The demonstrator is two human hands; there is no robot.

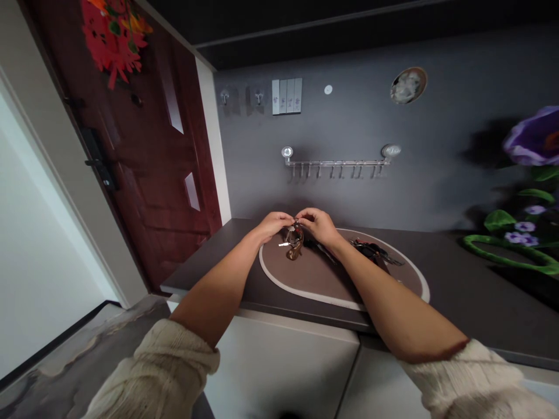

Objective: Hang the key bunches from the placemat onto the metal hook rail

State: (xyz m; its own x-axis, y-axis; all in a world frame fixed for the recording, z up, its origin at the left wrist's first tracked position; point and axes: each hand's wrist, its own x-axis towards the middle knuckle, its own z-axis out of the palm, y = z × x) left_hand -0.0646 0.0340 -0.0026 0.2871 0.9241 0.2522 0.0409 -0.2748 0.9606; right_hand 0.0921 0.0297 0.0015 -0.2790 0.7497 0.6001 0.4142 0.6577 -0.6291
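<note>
My left hand (276, 223) and my right hand (318, 224) meet over an oval brown mat (301, 280) with a pale rim. Between their pinched fingertips they hold a bunch of keys (294, 237). A silvery key blade and a brown charm (294, 252) hang below the fingers. The ring at the top is mostly covered by my fingertips. Beside my right wrist a dark, strap-like thing (322, 250) lies on the mat. Further right, partly behind my right forearm, rests a heap of dark items with metal pieces (373, 251); I cannot make out each one.
A rail with several hooks (338, 163) is fixed to the grey wall above the dark counter (454, 291). Two single hooks (258, 98) and a switch panel (287, 96) sit higher. Purple artificial flowers (535, 137) stand at right. A dark red door (152, 174) is at left.
</note>
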